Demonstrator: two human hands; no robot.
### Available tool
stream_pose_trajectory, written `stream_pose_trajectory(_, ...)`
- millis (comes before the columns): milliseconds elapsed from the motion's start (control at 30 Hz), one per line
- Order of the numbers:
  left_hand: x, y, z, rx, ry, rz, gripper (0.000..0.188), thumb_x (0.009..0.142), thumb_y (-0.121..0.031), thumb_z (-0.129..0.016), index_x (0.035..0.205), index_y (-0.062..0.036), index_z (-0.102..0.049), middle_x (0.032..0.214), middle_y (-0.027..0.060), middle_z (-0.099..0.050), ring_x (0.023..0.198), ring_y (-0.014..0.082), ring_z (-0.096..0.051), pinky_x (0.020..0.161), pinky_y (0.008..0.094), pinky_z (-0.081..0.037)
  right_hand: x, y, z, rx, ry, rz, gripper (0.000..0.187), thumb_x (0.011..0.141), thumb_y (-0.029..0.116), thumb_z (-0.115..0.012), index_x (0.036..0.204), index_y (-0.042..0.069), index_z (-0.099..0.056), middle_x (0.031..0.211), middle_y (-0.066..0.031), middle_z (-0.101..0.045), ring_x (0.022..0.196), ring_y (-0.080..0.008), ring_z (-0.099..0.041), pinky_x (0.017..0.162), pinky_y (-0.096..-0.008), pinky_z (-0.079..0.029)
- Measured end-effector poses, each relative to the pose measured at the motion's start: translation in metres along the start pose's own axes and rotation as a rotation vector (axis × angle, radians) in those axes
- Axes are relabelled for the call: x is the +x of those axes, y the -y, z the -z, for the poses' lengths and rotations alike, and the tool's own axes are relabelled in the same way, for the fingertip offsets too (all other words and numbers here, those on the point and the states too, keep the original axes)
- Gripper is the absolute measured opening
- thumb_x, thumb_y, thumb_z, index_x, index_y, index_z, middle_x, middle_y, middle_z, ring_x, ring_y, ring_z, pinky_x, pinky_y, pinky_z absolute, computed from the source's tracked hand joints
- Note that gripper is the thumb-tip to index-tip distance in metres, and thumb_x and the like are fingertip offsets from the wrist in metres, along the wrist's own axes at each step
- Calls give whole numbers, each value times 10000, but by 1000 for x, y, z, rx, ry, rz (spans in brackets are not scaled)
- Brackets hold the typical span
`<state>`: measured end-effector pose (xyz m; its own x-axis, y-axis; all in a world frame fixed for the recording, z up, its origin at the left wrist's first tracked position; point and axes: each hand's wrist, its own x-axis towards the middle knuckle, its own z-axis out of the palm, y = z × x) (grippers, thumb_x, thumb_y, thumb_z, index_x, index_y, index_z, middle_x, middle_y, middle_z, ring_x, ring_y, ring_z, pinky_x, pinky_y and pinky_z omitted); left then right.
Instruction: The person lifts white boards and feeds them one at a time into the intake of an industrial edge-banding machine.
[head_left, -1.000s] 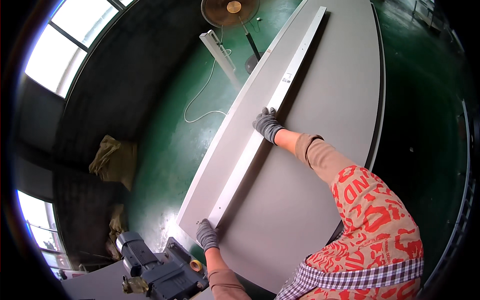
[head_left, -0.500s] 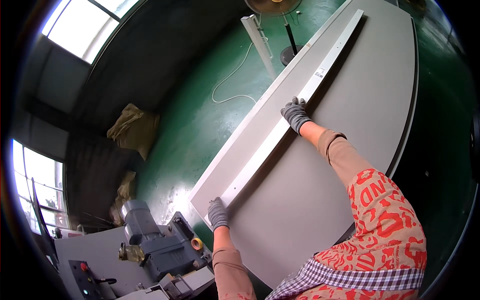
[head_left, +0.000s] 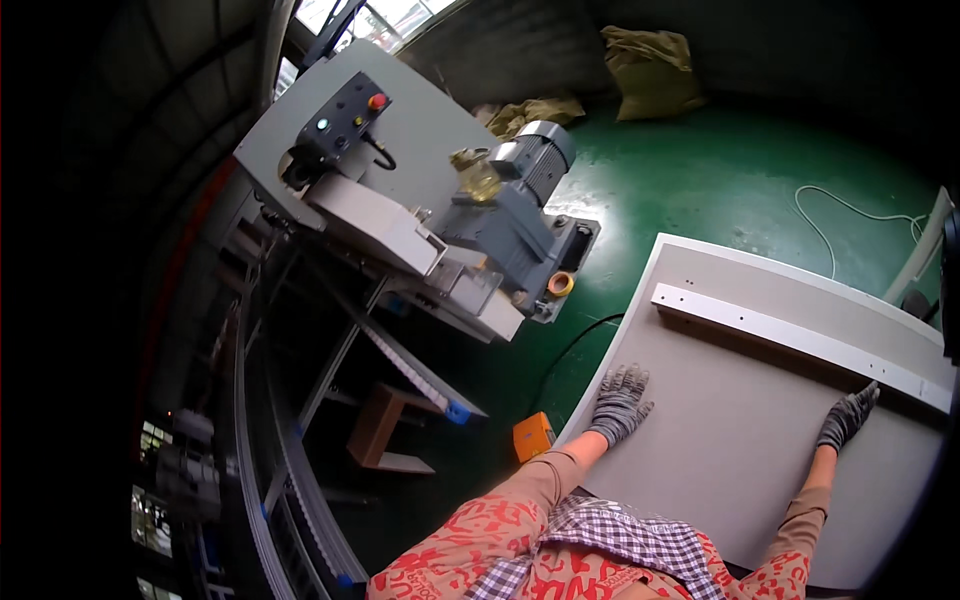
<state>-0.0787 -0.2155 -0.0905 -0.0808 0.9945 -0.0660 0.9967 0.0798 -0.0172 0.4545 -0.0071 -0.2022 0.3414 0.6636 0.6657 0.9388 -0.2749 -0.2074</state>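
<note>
A long white bar [head_left: 790, 333] with small holes lies across a large grey panel [head_left: 720, 430], near the panel's far edge. My left hand [head_left: 622, 405], in a grey striped knit glove, rests flat on the panel by its left edge. Its fingers are spread, holding nothing, and apart from the bar. My right hand [head_left: 848, 415], gloved alike, is at the near side of the bar toward the right. Those fingers are stretched out, their tips at the bar's near edge and not wrapped round it.
To the left stands a grey machine with a motor [head_left: 540, 165], a control box [head_left: 345, 120] and a roll of yellow tape [head_left: 560, 285]. An orange box [head_left: 534, 437] sits beside the panel. Metal rails [head_left: 265, 480] run at far left. Sacks [head_left: 650, 75] and a white cable [head_left: 825, 235] lie on the green floor.
The view has swung left toward the machine. My left hand has let go of the bar's end and lies on the panel. My right hand's fingers have straightened at the bar's near edge.
</note>
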Motion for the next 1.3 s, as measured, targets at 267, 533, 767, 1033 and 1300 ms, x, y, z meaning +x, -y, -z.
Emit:
stream_pose_trajectory(267,-119,5,-18,-58,-32,118,703,966,-475,-489,1542,-99,-348,1602,163,-302,1497,332,-238,1246,505,-87,-42,118,143,-251,681,174,539,1022,304,-462,1502,63,-424,1577,-162,-396,1471,-312,-343,1230,-430,-220)
stream_pose_trajectory(533,-137,8,-10,-150,4,44,710,968,-472,-487,1548,-90,-338,1625,165,-275,1517,336,-207,1252,509,-66,-113,177,205,-70,760,311,585,1010,280,-458,1539,48,-371,1616,-179,-325,1508,-319,-267,1260,-442,-144)
stream_pose_trajectory(767,-137,39,8,-256,90,-117,684,976,-500,-490,1532,-115,-389,1616,158,-315,1518,334,-230,1256,496,-86,-190,218,245,46,750,424,632,955,282,-503,1515,10,-396,1600,-228,-327,1497,-383,-270,1253,-491,-142)
stream_pose_trajectory(1033,-144,101,-22,-289,-33,-171,651,959,-507,-497,1507,-162,-431,1609,115,-340,1487,308,-294,1231,521,-135,-256,268,281,204,732,655,668,936,340,-499,1508,13,-393,1597,-259,-296,1504,-431,-220,1243,-552,-108)
stream_pose_trajectory(1300,-139,123,-39,-354,-59,-251,784,934,-515,-525,1571,-111,-313,1648,129,-253,1518,318,-216,1246,532,-62,-268,293,303,137,747,626,674,928,362,-537,1489,12,-410,1573,-276,-319,1484,-437,-251,1235,-543,-137)
